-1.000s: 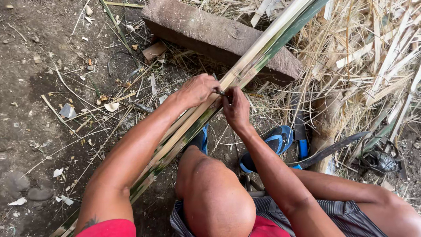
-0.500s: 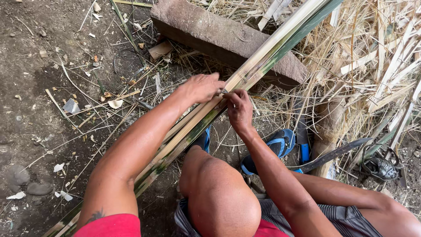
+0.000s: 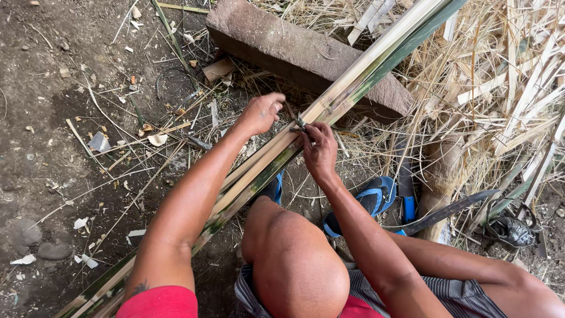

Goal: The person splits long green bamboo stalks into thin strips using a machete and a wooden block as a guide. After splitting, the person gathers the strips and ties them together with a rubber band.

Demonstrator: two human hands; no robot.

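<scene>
— What is held by the two hands?

— A long split bamboo strip [image 3: 329, 112] is gripped by the right hand [image 3: 319, 151], whose fingers are curled closed around it. A small dark blade tip [image 3: 300, 122] is seen just above that hand, at the strip. The left hand [image 3: 261, 113] is raised just beside the strip, fingers loosely bent; whether anything is pinched in it cannot be told.

— Where is the strip laid?

— It is run diagonally from the lower left, past the bent knee [image 3: 294, 265], up to the upper right. Its upper part is rested across a grey-brown block [image 3: 276, 47] on the dirt ground [image 3: 47, 88].

— What else is seen around it?

— A heap of dry pale shavings and slats [image 3: 500, 88] is spread at the right. A blue sandal [image 3: 371, 203] is worn under the strip, near the knee. A long dark knife [image 3: 453, 209] is laid on the ground at the right, well apart from both hands.
</scene>
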